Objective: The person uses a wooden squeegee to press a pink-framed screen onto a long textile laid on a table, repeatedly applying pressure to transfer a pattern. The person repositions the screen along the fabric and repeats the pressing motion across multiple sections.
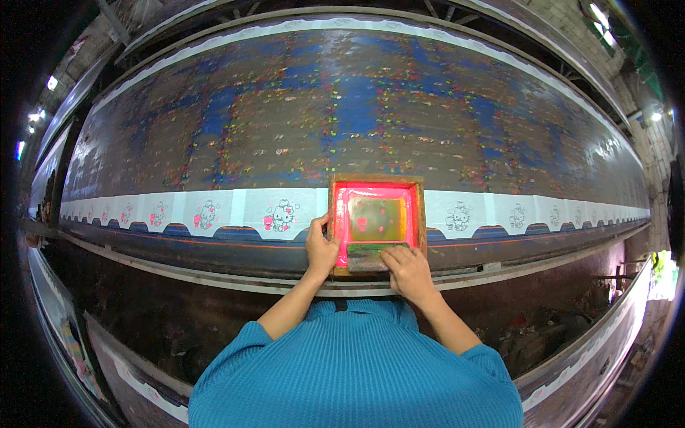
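Observation:
A wooden-framed printing screen [422, 214] rests on the table's near side, over a strip of pale fabric [246, 208]. Bright pink ink [342, 214] coats the inside margins of the screen around a yellowish mesh window. My left hand [322, 250] grips the frame's left side, its fingers wrapped round the wood. Inside the frame, at the near end, lies a flat squeegee [365, 258] with a dark, greenish blade edge. My right hand [408, 269] holds the squeegee near its right end, fingers closed over it.
The long table [285, 128] stretches to both sides, spattered with coloured ink. Left of the screen the fabric's cartoon prints [282, 215] carry pink; those to the right [458, 216] show only dark outlines. Another pale strip [357, 24] runs along the far edge. A rail [235, 279] borders the near edge.

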`<act>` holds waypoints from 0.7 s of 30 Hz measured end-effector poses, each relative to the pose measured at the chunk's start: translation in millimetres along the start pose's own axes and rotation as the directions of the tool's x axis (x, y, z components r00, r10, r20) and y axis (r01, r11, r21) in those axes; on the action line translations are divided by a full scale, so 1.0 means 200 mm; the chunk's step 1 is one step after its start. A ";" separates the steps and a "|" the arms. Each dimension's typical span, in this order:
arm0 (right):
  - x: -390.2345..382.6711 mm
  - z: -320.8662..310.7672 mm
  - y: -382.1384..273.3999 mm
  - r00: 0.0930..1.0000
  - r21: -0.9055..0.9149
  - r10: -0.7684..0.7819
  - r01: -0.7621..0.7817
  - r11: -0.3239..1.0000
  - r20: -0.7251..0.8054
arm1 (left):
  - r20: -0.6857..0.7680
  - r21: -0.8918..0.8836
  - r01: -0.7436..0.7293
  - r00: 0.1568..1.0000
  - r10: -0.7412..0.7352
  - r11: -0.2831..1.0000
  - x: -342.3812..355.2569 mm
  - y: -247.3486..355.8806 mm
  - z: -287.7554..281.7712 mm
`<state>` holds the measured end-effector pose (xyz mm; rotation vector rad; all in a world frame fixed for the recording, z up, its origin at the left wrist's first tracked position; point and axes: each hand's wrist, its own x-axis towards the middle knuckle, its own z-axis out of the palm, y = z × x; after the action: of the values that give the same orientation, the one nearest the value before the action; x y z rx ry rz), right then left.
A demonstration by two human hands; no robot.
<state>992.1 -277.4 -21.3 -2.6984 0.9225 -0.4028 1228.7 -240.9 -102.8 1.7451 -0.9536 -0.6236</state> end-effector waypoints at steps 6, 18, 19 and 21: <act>-0.14 0.00 0.16 0.881 0.312 0.410 -0.330 0.891 -0.236 | 0.028 -0.028 0.081 0.996 -0.080 0.996 0.01 0.04 -0.01; -0.52 -0.14 0.80 0.685 0.672 0.711 -0.452 0.587 -0.160 | -0.038 -0.268 -0.085 0.996 0.078 0.960 -0.13 0.36 0.60; -0.56 -0.18 0.87 0.678 0.687 0.716 -0.442 0.577 -0.165 | -0.023 -0.266 -0.068 0.998 0.064 0.962 -0.15 0.38 0.69; -0.64 -0.24 1.00 0.692 0.652 0.703 -0.457 0.604 -0.166 | 0.005 -0.258 -0.028 1.000 0.031 0.966 -0.20 0.41 0.85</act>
<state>768.3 -357.3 -65.7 -1.6343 1.4695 -0.9356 1050.8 -311.3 -88.1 1.4957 -0.8618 -0.7041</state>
